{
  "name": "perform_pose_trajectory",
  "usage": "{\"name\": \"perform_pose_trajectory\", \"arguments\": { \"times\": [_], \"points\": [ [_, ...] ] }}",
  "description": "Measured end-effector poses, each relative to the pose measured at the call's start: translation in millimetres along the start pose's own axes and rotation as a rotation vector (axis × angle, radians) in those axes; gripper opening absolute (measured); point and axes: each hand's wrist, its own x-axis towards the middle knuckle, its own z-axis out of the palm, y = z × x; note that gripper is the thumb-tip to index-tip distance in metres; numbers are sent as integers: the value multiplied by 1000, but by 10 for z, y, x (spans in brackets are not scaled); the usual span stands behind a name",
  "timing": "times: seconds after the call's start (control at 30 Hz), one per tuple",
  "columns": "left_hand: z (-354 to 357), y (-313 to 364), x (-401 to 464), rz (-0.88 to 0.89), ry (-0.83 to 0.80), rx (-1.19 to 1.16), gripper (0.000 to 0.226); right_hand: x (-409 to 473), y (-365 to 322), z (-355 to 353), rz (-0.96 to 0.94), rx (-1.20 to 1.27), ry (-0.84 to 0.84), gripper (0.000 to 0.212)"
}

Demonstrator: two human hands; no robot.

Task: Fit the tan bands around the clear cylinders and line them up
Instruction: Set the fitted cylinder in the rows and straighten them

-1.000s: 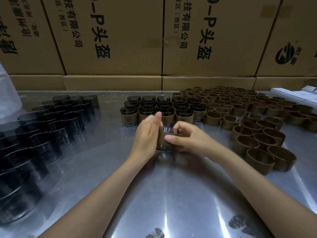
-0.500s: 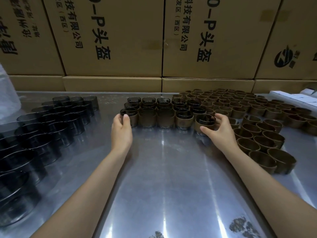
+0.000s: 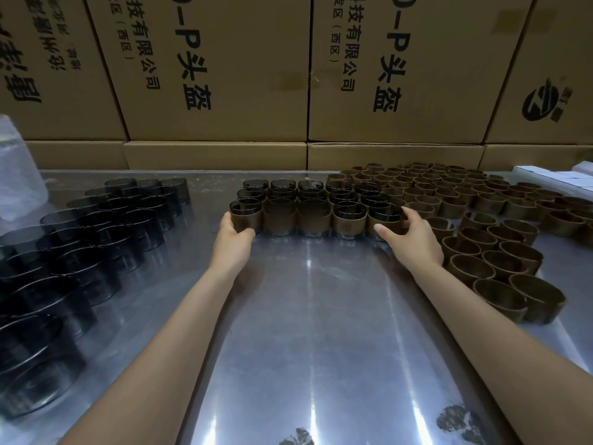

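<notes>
At centre frame, our left hand [image 3: 233, 240] and right hand [image 3: 409, 234] cup the banded row's [image 3: 314, 220] ends; we should squeeze evenly inward.

There is only one view, from a wide-angle camera worn on the person's head. It looks forward and down over the metal tabletop [image 3: 308, 316], from close above its near edge. Both forearms enter from the bottom corners and reach away from the lens. The cardboard boxes [image 3: 218, 69] at the far side fill the upper part, and straight lines bend near the edges.
</notes>
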Motion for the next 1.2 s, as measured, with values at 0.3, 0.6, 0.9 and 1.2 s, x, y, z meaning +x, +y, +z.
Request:
{"name": "perform_pose_trajectory", "arguments": {
  "times": [0.3,0.6,0.9,1.2],
  "points": [
    [10,-6,-19,8,-4,-8,47,23,-33,54,7,-198,-12,110],
    [20,-6,-18,10,12,-22,47,28,-84,80,0,-303,19,115],
    [10,4,-48,3,5,6,46,-1,-109,90,-4,-336,40,112],
    [-15,78,-302,73,50,155,48,-394,-126,-11,-59,-158,48,86]
  ]
}}
